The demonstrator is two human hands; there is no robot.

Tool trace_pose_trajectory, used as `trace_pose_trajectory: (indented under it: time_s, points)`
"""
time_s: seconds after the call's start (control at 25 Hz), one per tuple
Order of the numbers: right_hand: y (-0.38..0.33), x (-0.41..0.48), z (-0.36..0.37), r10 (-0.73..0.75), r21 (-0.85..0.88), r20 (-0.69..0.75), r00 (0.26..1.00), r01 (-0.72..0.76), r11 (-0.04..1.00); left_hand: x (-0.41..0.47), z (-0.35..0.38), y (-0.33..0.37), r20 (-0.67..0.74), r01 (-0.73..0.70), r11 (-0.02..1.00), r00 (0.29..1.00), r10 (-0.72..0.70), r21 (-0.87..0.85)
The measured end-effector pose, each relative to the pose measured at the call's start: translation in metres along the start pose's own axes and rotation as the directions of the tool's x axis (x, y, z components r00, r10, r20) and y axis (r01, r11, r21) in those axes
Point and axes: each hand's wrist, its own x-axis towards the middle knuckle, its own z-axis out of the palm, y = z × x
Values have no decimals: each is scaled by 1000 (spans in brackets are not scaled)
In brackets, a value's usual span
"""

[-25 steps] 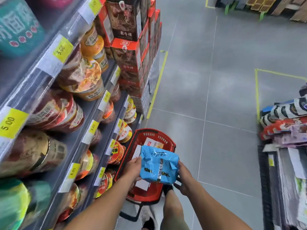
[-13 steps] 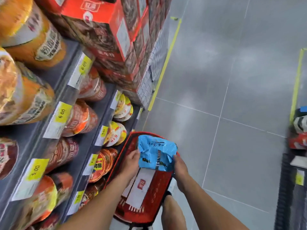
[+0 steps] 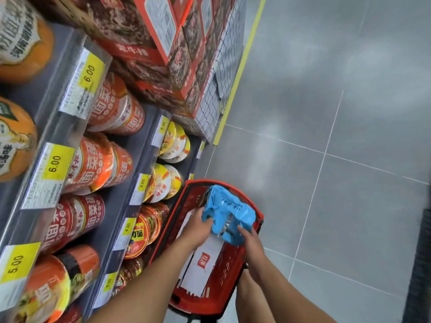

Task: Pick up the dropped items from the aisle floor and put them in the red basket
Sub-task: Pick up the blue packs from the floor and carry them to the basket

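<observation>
A red basket (image 3: 236,279) stands on the grey floor beside the shelving, low in the middle of the view. A white flat package with a red logo (image 3: 202,264) lies inside it. Both my hands hold a blue crinkled packet (image 3: 227,212) just over the far half of the basket. My left hand (image 3: 194,230) grips the packet's near left edge. My right hand (image 3: 249,241) grips its near right edge. Whether the packet touches the basket's contents is unclear.
Shelves of instant noodle cups (image 3: 98,169) with yellow price tags fill the left side. Stacked red boxes (image 3: 168,66) stand behind a yellow floor line (image 3: 238,78). Grey tiled floor (image 3: 338,159) spreads to the right. A dark display edge (image 3: 419,264) borders the right.
The view has dropped closer to the basket and shelves. Both hands have lowered the blue packet from above the basket down into its far half.
</observation>
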Motion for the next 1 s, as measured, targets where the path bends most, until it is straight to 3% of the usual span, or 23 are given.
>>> trace_pose_trajectory:
  time_s: [0.16, 0.28, 0.36, 0.52, 0.72, 1.0]
  points:
    - [-18, -2, -6, -85, -287, -32, 996, 72, 955, -1, -13, 12, -31, 9, 997, 999, -7, 74]
    - [-29, -17, -8, -169, -482, -40, 985, 129, 867, -22, -16, 9, -13, -110, 957, 993, 118, 269]
    - [-34, -32, -9, -264, -619, -22, 964, 194, 761, -40, -20, 8, -7, -191, 898, 978, 211, 396]
    - [-49, -91, -4, -455, -865, 81, 887, 289, 409, -84, -31, 15, 9, -256, 769, 951, 309, 586]
    - [-40, -187, -3, -599, -933, 214, 772, 342, 107, -174, -54, 16, 15, -367, 610, 864, 503, 702]
    - [-8, -330, -13, -750, -922, 333, 571, 363, -133, -311, -84, -13, -11, -479, 439, 667, 745, 760]
